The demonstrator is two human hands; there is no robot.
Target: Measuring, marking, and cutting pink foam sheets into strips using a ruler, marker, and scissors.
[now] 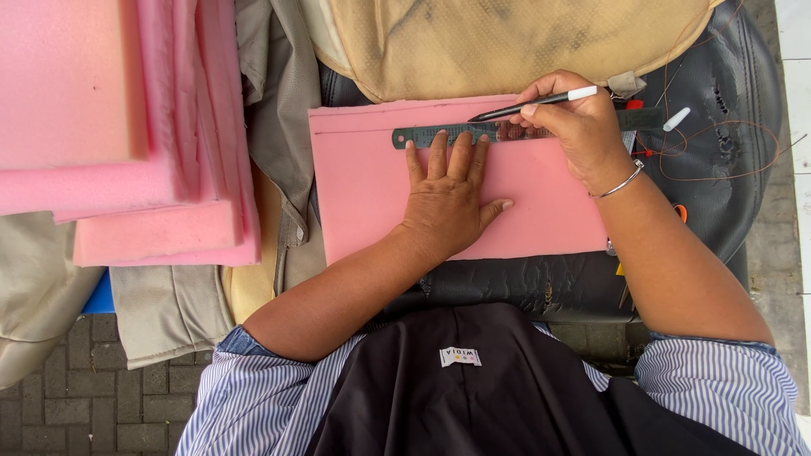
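Right hand: I see my right hand [579, 127] closed around a black pen with a white cap end [532, 103], its tip down against the top edge of the ruler.
Left hand: my left hand [448, 198] lies flat and spread wide, holding nothing; its fingertips press on the lower edge of the metal ruler [507, 132], palm resting on the foam.
Ruler: it lies across the sheet, under both hands, running from just left of my left fingers out past my right wrist.
Foam sheet: the pink foam sheet [363, 194] lies directly beneath both hands, on a dark cracked cushion [524, 283].
Progress: a thin line already shows near the sheet's far edge, above the ruler and to the left of the pen. I judge the marking along the ruler is under way, the pen being near the ruler's middle; I cannot tell how much of this line is drawn.
Further out: a stack of pink foam [127, 127] sits well to the left of my left hand; a tan cover [507, 42] lies beyond the pen; orange thread [718, 152] loops to the right of my right hand.
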